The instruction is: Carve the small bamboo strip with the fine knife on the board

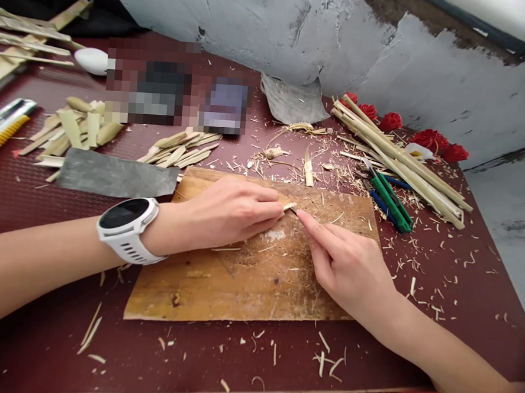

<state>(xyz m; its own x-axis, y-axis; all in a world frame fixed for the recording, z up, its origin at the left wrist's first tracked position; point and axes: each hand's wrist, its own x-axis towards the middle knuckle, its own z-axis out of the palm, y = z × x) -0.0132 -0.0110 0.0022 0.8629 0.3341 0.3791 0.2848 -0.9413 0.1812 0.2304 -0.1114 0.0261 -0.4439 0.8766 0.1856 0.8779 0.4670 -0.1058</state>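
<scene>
My left hand (239,210), with a white watch (129,227) on its wrist, rests on a worn wooden board (238,296). Its closed fingers pinch a small pale strip of bamboo (290,206), whose tip sticks out to the right. My right hand (341,252) is closed round a thin carving knife; only a short dark part of the blade (293,211) shows, touching or almost touching the strip's tip. The knife's handle is hidden inside the fingers. Fine shavings lie on the board about both hands.
A grey sandpaper strip (117,174) and bamboo pieces (180,148) lie behind my left arm. A green utility knife (390,198), long bamboo sticks (402,160) and red flowers (428,139) are at the right by the wall. A yellow cutter (3,136) lies far left.
</scene>
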